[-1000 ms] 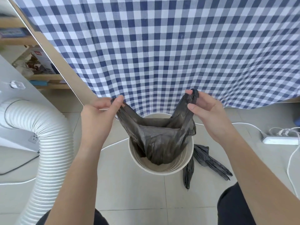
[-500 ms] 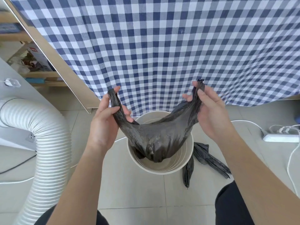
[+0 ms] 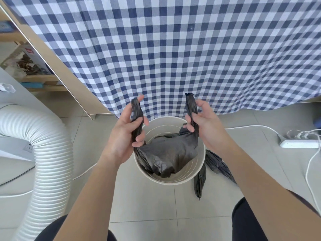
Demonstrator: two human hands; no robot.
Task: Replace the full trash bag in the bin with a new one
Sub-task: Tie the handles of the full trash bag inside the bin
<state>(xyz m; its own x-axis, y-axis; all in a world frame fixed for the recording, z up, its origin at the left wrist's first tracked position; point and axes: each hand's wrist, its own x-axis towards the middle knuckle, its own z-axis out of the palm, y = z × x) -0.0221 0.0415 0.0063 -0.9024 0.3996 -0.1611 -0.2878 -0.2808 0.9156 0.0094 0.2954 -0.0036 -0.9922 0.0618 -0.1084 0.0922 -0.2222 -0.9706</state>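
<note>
A round white bin (image 3: 199,168) stands on the tiled floor below me. A black trash bag (image 3: 166,155) sits inside it, its body bulging above the rim. My left hand (image 3: 127,131) grips the bag's left handle strip, which sticks up past my fingers. My right hand (image 3: 204,124) pinches the right handle strip, also pulled upright. Both hands are above the bin's far rim, a short way apart. A second black bag (image 3: 215,166) lies flat on the floor at the bin's right side, partly hidden behind it.
A blue-and-white checked cloth (image 3: 173,49) hangs right behind the bin. A thick white ribbed hose (image 3: 45,153) curves down on the left. A white power strip (image 3: 298,143) with cables lies on the floor at right. My dark-clad knees show at the bottom.
Both hands have drawn the bag's handles up and closer together. The bag's mouth, spread wide a second ago, is now gathered, and the bag body has sunk back into the bin.
</note>
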